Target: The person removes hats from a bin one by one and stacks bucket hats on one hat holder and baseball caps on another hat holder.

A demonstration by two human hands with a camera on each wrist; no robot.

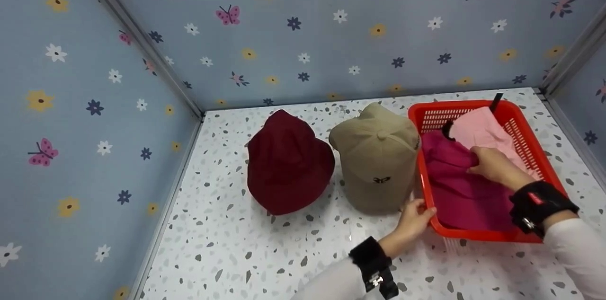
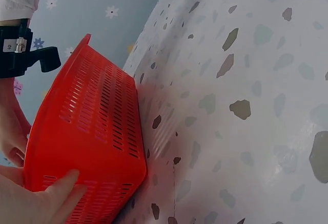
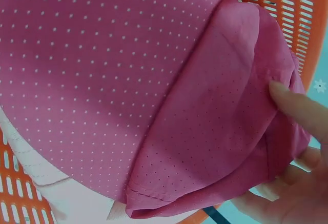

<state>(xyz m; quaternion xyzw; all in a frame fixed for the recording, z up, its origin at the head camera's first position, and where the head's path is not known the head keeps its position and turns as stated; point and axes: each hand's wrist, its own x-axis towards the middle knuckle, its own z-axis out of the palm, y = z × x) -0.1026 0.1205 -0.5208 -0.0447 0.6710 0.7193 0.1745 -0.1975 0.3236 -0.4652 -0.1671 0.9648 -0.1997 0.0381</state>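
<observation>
A magenta cap (image 1: 473, 205) with a perforated brim lies in the red plastic basket (image 1: 426, 191), its brim toward the front. My right hand (image 1: 497, 167) pinches the cap's crown; in the right wrist view the thumb presses the folded magenta fabric (image 3: 205, 116) from one side, with the fingers at the other. Behind and partly under it is a light pink cap (image 1: 480, 127). My left hand (image 1: 411, 224) grips the basket's front left rim, its fingers against the outer wall (image 2: 87, 157) in the left wrist view.
A beige baseball cap (image 1: 378, 158) with a small dark emblem stands close against the basket's left side. Farther left sits a dark red bucket hat (image 1: 289, 167). The speckled white table (image 1: 227, 243) is bordered by flowered blue panels (image 1: 303, 35) at the back and sides.
</observation>
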